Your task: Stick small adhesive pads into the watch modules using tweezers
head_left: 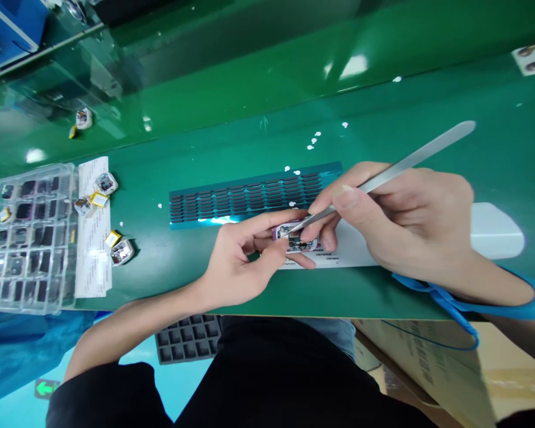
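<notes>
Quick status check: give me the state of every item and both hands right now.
Left hand: gripping the module.
Right hand: pinching the tweezers.
Module: held just above the bench, open face up.
Tweezers: tips on the module.
Strip sheet: flat on the bench, partly used.
Clear tray: on the bench, partly filled.
Loose modules: lying beside the tray.

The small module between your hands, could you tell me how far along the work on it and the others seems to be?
Done: hard to say; four small modules lie loose beside the clear tray. In hand: the left hand grips one module, while the right hand sets the tweezers tip on it. Left: the blue strip sheet still shows many dark pieces, and the tray holds more parts.
</notes>
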